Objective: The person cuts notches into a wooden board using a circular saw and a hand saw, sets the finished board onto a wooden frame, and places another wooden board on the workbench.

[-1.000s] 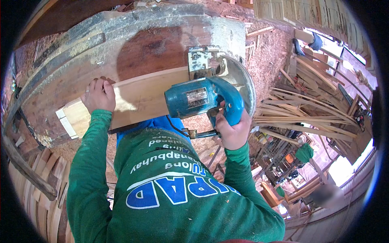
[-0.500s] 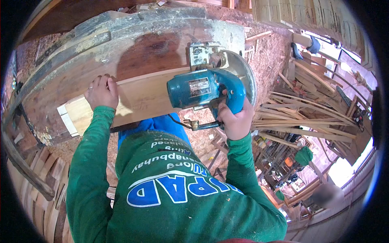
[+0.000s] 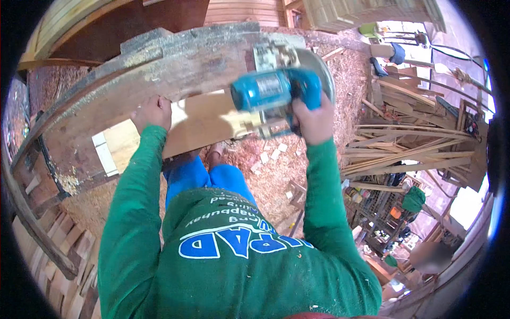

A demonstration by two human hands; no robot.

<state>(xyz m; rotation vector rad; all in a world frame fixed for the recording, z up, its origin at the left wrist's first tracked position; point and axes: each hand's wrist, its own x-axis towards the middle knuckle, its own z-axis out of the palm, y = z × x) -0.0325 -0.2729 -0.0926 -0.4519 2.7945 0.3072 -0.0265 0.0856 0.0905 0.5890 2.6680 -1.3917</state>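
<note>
Head view: left of centre, the bunched-up left hand (image 3: 152, 113) touches the board (image 3: 197, 123); above centre, the right hand (image 3: 315, 121) grips the blue saw (image 3: 264, 90).

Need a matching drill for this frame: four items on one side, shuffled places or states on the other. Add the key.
Items
1. Circular saw
2. Left hand
3. Small wood blocks
4. Long wood strips

Places or states
A. Scattered among shavings on the ground
B. Heaped past the right end of the bench
C. Held by its handle in the right hand
D. Resting on the pale board

Pairs: 1-C, 2-D, 3-A, 4-B
</note>
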